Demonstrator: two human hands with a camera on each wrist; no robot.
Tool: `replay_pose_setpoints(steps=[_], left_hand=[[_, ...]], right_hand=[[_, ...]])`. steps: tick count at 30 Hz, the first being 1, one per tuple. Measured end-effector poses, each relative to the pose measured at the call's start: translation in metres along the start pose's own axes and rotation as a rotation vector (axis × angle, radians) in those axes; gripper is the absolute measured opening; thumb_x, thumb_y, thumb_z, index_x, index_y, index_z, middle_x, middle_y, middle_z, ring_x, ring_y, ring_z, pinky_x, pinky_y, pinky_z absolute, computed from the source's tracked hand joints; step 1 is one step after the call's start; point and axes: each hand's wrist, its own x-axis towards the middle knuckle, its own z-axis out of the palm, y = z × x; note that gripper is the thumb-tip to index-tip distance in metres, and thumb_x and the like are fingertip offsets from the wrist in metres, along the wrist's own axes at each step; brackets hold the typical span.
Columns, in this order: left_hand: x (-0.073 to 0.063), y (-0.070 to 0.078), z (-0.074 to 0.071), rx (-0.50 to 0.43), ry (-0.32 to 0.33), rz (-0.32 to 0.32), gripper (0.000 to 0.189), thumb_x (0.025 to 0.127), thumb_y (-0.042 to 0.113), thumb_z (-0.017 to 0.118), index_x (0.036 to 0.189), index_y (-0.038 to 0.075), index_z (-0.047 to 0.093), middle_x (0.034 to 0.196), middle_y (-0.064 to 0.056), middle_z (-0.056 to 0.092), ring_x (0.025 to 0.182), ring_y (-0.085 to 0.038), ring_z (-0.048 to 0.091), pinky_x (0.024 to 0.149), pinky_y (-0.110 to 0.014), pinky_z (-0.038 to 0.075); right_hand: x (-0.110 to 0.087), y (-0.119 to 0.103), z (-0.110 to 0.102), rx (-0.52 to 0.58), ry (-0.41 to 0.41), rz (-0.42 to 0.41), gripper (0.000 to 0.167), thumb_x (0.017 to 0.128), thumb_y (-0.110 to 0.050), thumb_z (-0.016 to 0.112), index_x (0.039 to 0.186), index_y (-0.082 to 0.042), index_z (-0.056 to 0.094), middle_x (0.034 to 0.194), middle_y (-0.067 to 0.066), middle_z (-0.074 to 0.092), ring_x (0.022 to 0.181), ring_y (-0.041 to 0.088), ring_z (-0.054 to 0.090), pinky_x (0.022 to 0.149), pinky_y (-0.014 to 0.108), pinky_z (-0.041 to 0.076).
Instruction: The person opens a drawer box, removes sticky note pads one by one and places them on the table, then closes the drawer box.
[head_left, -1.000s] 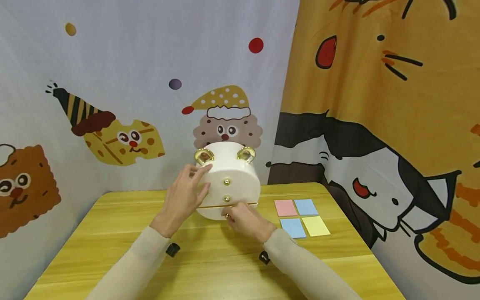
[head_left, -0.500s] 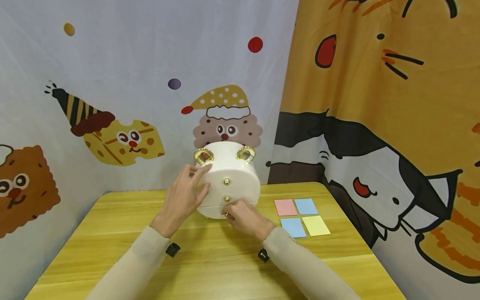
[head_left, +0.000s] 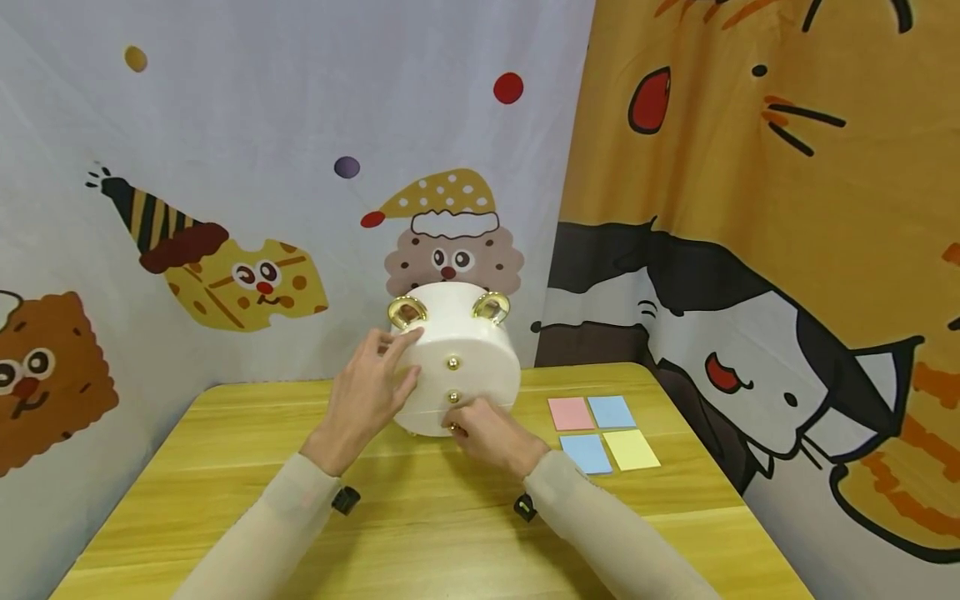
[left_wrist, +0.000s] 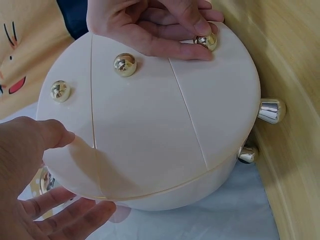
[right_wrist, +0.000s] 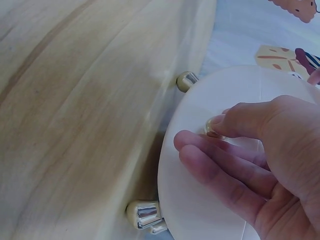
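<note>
A glossy white rounded drawer box [head_left: 480,367] with gold ears and several gold knobs stands on the table. My right hand [head_left: 495,437] pinches the lowest gold knob [left_wrist: 206,41] between thumb and forefinger, as both wrist views show. The bottom drawer [left_wrist: 215,95] sits flush with the front, a thin seam above it. My left hand [head_left: 366,396] rests on the box's upper left side, below the left ear [head_left: 407,312]. Its thumb lies against the front and its fairly straight fingers lie along the rim. The drawers' insides are hidden.
Pink [head_left: 570,414], blue [head_left: 611,412] and yellow [head_left: 632,450] sticky note pads, with another blue pad [head_left: 586,454], lie right of the box on the wooden table [head_left: 420,533]. A cartoon-printed curtain [head_left: 270,125] hangs close behind. Short gold feet [left_wrist: 271,110] support the box.
The bottom drawer has moved inward, its gold-edged gap narrowing to a thin seam. My right hand has shifted slightly forward with the knob. My left hand stays in place.
</note>
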Motion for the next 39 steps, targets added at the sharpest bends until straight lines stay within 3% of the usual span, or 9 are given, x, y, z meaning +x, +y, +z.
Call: replay_pose_setpoints(steps=[8, 18, 24, 32, 39], left_hand=[[-0.001, 0.000, 0.000, 0.006, 0.004, 0.009, 0.063, 0.103, 0.022, 0.092, 0.161, 0.021, 0.068, 0.130, -0.024, 0.067, 0.111, -0.040, 0.080, 0.058, -0.040, 0.065], [-0.001, 0.000, 0.000, 0.005, 0.038, 0.029, 0.062, 0.101, 0.020, 0.093, 0.159, 0.020, 0.070, 0.127, -0.023, 0.067, 0.107, -0.039, 0.079, 0.061, -0.043, 0.066], [-0.001, -0.001, 0.001, 0.010, 0.032, 0.033, 0.063, 0.102, 0.020, 0.093, 0.160, 0.020, 0.069, 0.128, -0.024, 0.066, 0.109, -0.039, 0.079, 0.061, -0.043, 0.066], [-0.004, -0.004, 0.002, 0.000, 0.020, 0.023, 0.067, 0.103, 0.019, 0.092, 0.164, 0.022, 0.066, 0.132, -0.024, 0.066, 0.114, -0.041, 0.079, 0.060, -0.044, 0.066], [-0.007, -0.008, 0.002, -0.002, -0.001, 0.032, 0.075, 0.103, 0.017, 0.092, 0.170, 0.024, 0.061, 0.140, -0.025, 0.066, 0.119, -0.041, 0.077, 0.061, -0.043, 0.066]], right_hand=[[0.002, 0.000, 0.001, -0.007, 0.000, -0.015, 0.022, 0.101, 0.006, 0.081, 0.113, -0.009, 0.092, 0.110, 0.004, 0.091, 0.081, 0.002, 0.069, 0.073, 0.011, 0.055], [0.006, 0.001, 0.002, 0.004, 0.017, -0.013, 0.018, 0.101, 0.003, 0.085, 0.114, -0.007, 0.092, 0.113, 0.005, 0.091, 0.099, 0.013, 0.085, 0.085, 0.020, 0.067], [0.004, 0.000, 0.003, -0.022, 0.013, -0.001, 0.020, 0.103, 0.003, 0.084, 0.117, -0.008, 0.091, 0.118, 0.005, 0.091, 0.105, 0.015, 0.086, 0.090, 0.022, 0.068], [-0.003, -0.002, 0.004, -0.034, -0.006, -0.013, 0.024, 0.101, 0.001, 0.084, 0.124, -0.007, 0.088, 0.121, 0.005, 0.090, 0.092, 0.008, 0.081, 0.081, 0.017, 0.063], [-0.011, -0.004, 0.001, -0.071, -0.012, -0.025, 0.027, 0.103, -0.010, 0.088, 0.130, -0.007, 0.085, 0.123, 0.005, 0.089, 0.095, 0.013, 0.083, 0.085, 0.025, 0.068]])
